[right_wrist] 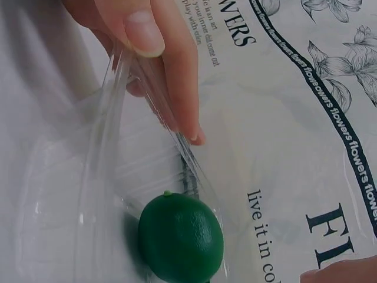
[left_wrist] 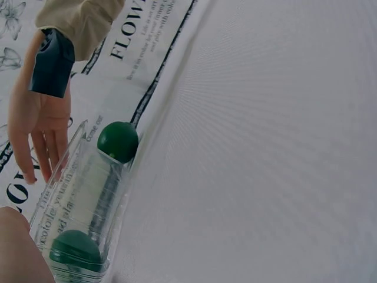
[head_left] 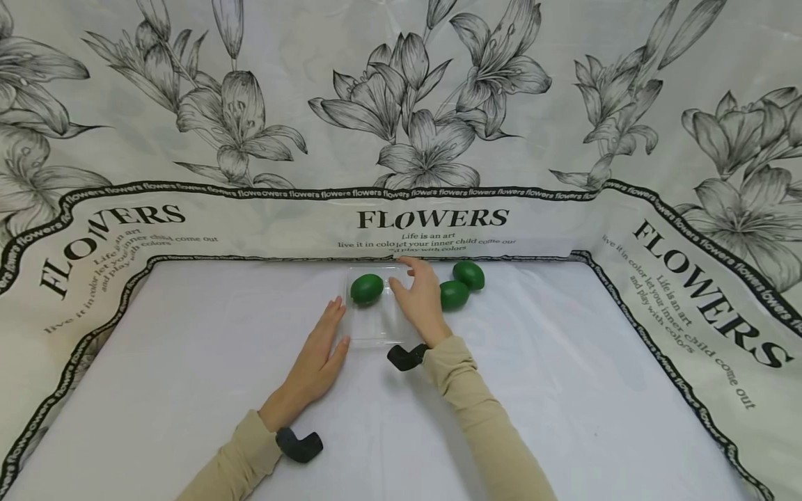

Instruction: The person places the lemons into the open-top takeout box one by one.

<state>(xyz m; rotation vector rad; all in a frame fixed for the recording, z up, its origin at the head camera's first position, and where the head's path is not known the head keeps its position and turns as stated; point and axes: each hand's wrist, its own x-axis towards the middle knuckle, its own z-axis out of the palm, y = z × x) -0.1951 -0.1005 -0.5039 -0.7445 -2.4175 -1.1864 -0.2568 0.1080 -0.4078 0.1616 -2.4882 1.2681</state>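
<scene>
A clear plastic container (head_left: 374, 325) sits near the back of the table, and a green lime (head_left: 366, 289) lies at its far left. My left hand (head_left: 315, 355) is at the container's left side, fingers straight along the wall and thumb at the near corner. In the right wrist view the left thumb (right_wrist: 145, 35) shows at that corner. My right hand (head_left: 421, 296) hovers at the container's right side, thumb and index finger apart with nothing between them. The left wrist view shows its fingers (left_wrist: 50, 147) hanging straight beyond the container wall.
Two more green limes, a nearer one (head_left: 454, 296) and a farther one (head_left: 469, 275), lie right of the right hand. The white-covered table (head_left: 564, 390) ends at a flower-printed backdrop (head_left: 432, 229) just behind the container. Black bands (head_left: 299, 445) circle both wrists.
</scene>
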